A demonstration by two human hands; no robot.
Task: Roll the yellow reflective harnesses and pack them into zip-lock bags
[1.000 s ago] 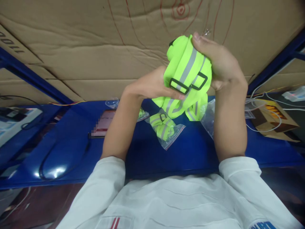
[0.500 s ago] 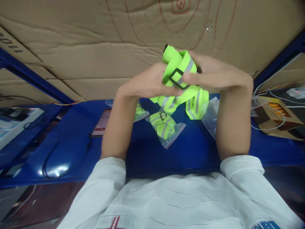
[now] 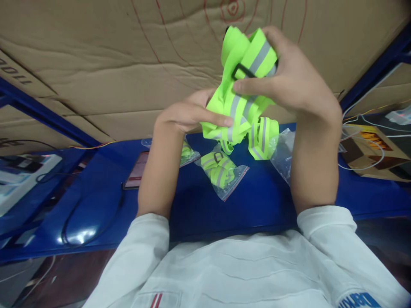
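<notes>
A bundled neon-yellow reflective strap (image 3: 260, 57) with grey stripes and a black buckle is held up between both hands. My right hand (image 3: 293, 77) grips its upper right side, the thumb lying across it just below the buckle. Lower down, my left hand (image 3: 195, 112) pinches the strap's bottom left, thumb in front and the other fingers partly hidden behind. Another loop of yellow strap (image 3: 263, 139) rests on the blue shelf below. A clear zip bag with a folded strap (image 3: 220, 171) lies nearer me, and a second bagged strap (image 3: 187, 150) is partly covered by my left forearm.
A phone (image 3: 136, 169) with a cable lies left on the blue shelf (image 3: 257, 201). A clear plastic bag (image 3: 283, 152) sits by my right forearm. At the right is an open cardboard box (image 3: 374, 147) among white cables. Cardboard (image 3: 128, 85) walls the back.
My right hand has risen with the upper part of the strap, and the bundle has spread taller. My left hand has shifted to its lower edge.
</notes>
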